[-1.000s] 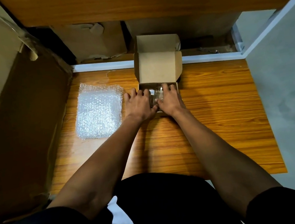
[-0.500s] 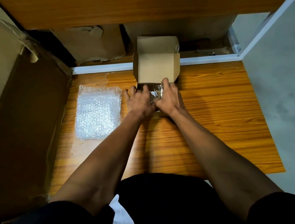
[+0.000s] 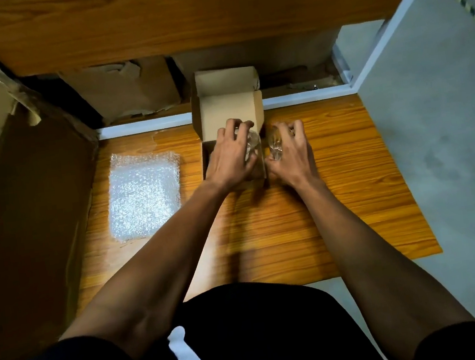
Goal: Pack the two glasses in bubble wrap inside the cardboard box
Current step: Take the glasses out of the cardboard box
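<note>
A small open cardboard box (image 3: 226, 112) stands at the far middle of the wooden board, its lid flap raised. My left hand (image 3: 228, 155) grips a clear glass (image 3: 251, 145) from above, over the box opening. Just right of the box wall, my right hand (image 3: 292, 152) grips the second clear glass (image 3: 274, 142). A sheet of bubble wrap (image 3: 144, 195) lies flat on the board to the left of the box, apart from both hands.
The wooden board (image 3: 337, 197) lies on a grey floor (image 3: 449, 138). A large brown carton (image 3: 15, 207) stands along the left edge. More cardboard (image 3: 123, 92) sits under a wooden shelf (image 3: 180, 13) behind the box.
Both hands were together at the box's front. They have now lifted and parted, each holding one glass; the right hand moved out past the box's right wall.
</note>
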Demonstrator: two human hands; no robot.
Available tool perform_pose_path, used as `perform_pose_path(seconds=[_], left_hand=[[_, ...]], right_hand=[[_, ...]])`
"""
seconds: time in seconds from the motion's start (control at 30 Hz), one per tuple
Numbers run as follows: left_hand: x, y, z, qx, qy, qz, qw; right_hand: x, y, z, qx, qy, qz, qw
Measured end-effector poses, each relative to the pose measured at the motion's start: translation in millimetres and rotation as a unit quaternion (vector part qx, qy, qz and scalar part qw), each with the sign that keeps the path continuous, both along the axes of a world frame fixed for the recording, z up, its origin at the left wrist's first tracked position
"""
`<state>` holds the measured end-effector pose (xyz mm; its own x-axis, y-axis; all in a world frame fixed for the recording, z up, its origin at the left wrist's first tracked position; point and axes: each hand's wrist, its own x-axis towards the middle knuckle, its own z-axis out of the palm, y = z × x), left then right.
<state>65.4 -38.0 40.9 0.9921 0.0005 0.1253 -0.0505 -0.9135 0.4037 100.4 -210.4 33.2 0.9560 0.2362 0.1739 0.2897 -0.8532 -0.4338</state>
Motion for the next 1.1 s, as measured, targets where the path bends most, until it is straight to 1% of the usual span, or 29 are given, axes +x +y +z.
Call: perform_pose_path(seconds=[0.2,0.4,0.57,0.77,0.93,1.1], left_hand=[[18,-49,-1,0.030,0.025,-0.125,0.991],[35,-92,-21,0.093,0.071,-0.187,0.975],[47,-113,-36,0.124,0.111,-0.191,0.967],[56,-123,-43,0.120,0.131,-0.164,0.970],[61,-125,-50,0.136,0.108,-0.163,0.971],[62,-124,-54,0.122,0.107,-0.169,0.972]], right_hand=[[-3,-57,-14,-0.039,0.037,-0.041,0.998],[-5,-103,-35,-0.077,0.076,-0.052,0.993],[2,-122,-46,-0.092,0.092,-0.040,0.991],[14,-130,-54,-0.082,0.082,-0.010,0.993],[27,-135,-63,-0.164,0.031,0.009,0.986],[33,-141,-67,-0.181,0.018,0.031,0.983]])
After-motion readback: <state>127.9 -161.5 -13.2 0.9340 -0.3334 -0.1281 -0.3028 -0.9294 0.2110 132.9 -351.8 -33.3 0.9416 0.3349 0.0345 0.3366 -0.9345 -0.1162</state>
